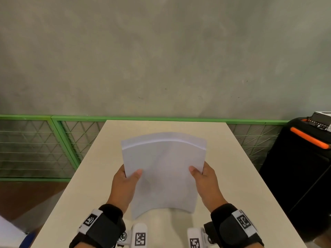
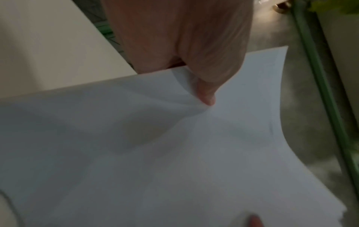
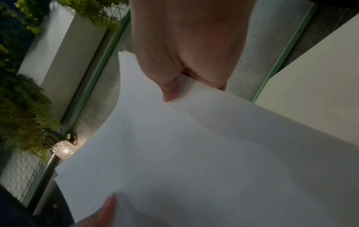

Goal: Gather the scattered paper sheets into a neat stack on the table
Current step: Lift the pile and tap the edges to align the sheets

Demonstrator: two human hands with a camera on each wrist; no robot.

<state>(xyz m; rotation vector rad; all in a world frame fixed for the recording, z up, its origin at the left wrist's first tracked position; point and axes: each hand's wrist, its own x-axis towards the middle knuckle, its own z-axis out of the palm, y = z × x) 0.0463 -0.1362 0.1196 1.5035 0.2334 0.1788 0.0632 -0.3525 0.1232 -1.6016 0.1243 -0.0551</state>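
Observation:
A stack of white paper sheets (image 1: 163,172) is held upright above the beige table (image 1: 86,185), bowed, with its lower edge near the tabletop. My left hand (image 1: 125,179) grips the stack's left edge, thumb on the front face. My right hand (image 1: 204,178) grips the right edge the same way. In the left wrist view the left hand (image 2: 194,61) pinches the sheets (image 2: 155,153), thumb on top. The right wrist view shows my right hand (image 3: 184,61) pinching the sheets (image 3: 194,153). The fingers behind the paper are hidden.
A green mesh fence (image 1: 44,145) runs behind the table under a grey wall. A black case with an orange handle (image 1: 304,158) stands right of the table. A white-and-blue object (image 1: 9,233) shows at the lower left. Plants and a lamp (image 3: 62,149) appear in the right wrist view.

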